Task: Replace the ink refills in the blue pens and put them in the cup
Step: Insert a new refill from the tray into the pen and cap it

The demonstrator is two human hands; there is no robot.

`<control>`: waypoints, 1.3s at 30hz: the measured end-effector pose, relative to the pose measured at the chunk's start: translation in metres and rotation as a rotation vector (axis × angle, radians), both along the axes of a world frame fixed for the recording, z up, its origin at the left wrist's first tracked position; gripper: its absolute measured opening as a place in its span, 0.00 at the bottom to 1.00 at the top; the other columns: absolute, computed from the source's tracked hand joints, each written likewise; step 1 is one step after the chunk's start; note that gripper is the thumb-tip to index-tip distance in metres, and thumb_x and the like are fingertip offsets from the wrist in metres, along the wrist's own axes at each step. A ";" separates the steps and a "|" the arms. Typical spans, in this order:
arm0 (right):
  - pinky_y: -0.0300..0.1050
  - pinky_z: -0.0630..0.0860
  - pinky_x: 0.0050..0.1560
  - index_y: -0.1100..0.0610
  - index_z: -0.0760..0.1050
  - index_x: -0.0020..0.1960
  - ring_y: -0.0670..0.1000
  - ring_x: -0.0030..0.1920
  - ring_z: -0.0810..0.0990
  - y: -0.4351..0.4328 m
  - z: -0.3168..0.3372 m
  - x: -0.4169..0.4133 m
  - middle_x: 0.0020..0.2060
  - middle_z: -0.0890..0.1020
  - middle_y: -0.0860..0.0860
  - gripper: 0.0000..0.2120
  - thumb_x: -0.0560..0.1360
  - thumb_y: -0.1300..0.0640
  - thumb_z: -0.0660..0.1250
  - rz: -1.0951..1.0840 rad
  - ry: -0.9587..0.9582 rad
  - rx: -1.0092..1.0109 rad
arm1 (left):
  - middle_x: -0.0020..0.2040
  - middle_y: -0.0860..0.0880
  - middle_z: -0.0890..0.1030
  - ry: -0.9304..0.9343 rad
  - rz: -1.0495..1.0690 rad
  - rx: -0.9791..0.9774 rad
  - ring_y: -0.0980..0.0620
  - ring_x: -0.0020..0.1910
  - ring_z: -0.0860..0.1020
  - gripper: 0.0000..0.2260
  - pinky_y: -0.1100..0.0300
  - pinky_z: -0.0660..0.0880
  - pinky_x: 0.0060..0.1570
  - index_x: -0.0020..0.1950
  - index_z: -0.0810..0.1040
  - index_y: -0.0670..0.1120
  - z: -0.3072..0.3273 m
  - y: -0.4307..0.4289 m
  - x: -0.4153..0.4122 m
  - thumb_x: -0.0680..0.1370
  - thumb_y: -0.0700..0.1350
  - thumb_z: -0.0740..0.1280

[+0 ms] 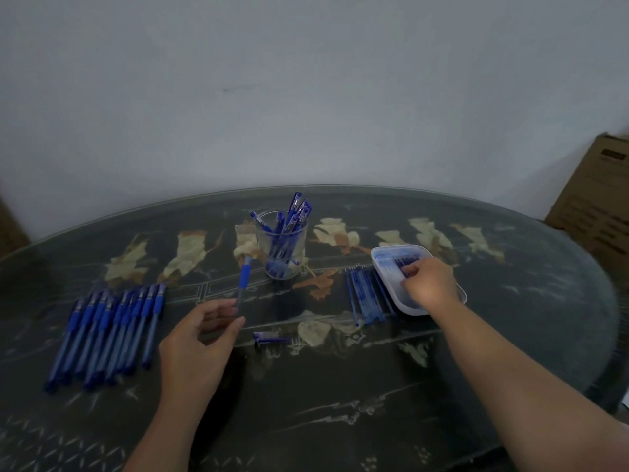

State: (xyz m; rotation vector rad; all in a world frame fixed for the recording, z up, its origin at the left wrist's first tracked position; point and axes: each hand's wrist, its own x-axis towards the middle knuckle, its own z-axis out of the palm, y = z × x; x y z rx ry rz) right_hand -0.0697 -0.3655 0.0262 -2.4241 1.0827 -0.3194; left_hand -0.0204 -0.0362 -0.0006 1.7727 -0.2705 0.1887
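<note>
A pale wall [306, 80] backs a dark oval glass-topped table [340, 386] painted with cream and rust leaves; a cardboard box [599, 199] stands past its far right edge. On the left of the table lies a row of capped blue pens [109, 332], roughly ten, side by side and touching. To the right sits a white tray [413, 310] holding blue refills whose number is too blurred to count. A loose row of about eight more refills [367, 298] lies against its left wall. At centre back, one clear cup [263, 243] holds at least seven blue pens [296, 212] standing upright.

The person's right hand [430, 284] reaches into the tray, fingers bent down onto the refills and hiding them; whether it has pinched one cannot be told. The left hand [200, 338], well apart from it, pinches the lower end of one uncapped pen barrel [243, 284] between thumb and fingertips, blue grip pointing up just left of the cup. A single pen cap [270, 337] lies on the table between the hands.
</note>
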 end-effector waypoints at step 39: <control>0.45 0.81 0.40 0.57 0.77 0.63 0.50 0.39 0.81 0.150 0.031 -0.029 0.38 0.83 0.53 0.18 0.75 0.69 0.65 0.319 -0.840 1.464 | 0.45 0.56 0.83 -0.225 -0.160 0.154 0.62 0.46 0.82 0.15 0.73 0.75 0.47 0.50 0.83 0.51 0.000 -0.005 -0.012 0.70 0.33 0.75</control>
